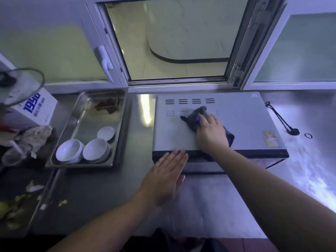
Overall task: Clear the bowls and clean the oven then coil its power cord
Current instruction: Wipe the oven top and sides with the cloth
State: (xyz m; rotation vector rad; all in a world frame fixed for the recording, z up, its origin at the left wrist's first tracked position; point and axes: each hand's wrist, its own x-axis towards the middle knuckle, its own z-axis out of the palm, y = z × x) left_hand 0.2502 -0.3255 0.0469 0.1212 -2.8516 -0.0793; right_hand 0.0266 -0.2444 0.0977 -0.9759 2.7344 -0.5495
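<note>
Right grip [211, 132] flat on cloth [195, 119], oven [236, 117] top

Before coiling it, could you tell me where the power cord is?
The cord lies on the counter right of the oven, near a small ring.

**Where everything sits on my desk**

The oven [218, 124] stands on the desk [209, 206] straight ahead of me, its back toward the window [174, 42]. My right hand [211, 132] lies on a cloth [195, 117] on the oven's top, near the vents. My left hand [164, 176] rests flat at the oven's front left edge. To the oven's left sits a tray [72, 124] with three bowls [82, 150] in its near end. A box [34, 108] lies further left. The power cord [281, 118] lies on the desk just right of the oven.
</note>
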